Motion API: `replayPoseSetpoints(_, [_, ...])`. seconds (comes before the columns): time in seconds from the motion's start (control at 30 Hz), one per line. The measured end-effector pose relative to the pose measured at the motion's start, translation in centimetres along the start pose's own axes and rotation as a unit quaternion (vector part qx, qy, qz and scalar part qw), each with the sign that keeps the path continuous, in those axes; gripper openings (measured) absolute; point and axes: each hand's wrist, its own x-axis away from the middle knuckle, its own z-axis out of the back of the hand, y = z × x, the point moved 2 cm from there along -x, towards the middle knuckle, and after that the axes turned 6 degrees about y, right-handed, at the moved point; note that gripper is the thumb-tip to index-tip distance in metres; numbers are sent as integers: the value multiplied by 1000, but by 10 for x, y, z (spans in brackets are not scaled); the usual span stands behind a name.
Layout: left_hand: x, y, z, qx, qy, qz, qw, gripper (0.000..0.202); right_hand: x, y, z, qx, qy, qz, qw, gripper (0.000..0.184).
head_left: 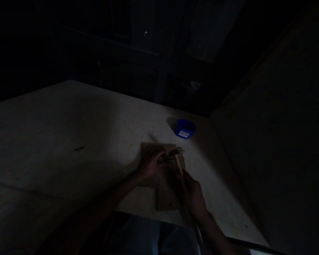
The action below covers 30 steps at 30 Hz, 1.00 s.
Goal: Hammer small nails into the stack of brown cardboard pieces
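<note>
The scene is very dark. A brown wooden board (164, 191) lies on the pale table (69, 134) near its front edge. My left hand (150, 164) rests on the board's far part, fingers curled at a small dark item I cannot make out. My right hand (192, 196) grips the wooden handle of a hammer (178, 166). The hammer's dark metal head sits over the board, right beside my left fingertips.
A small blue round tub (185, 129) with a label stands on the table beyond the board. A short dark mark (79, 149) lies on the table at left. A tall flat panel (276, 148) rises along the right side. The background is black.
</note>
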Motion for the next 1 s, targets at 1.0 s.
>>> replayPoseSetpoints(1.0, [-4, 0, 0, 31, -11, -54, 998, 9, 4, 28, -17, -309, 30, -107, 945, 38])
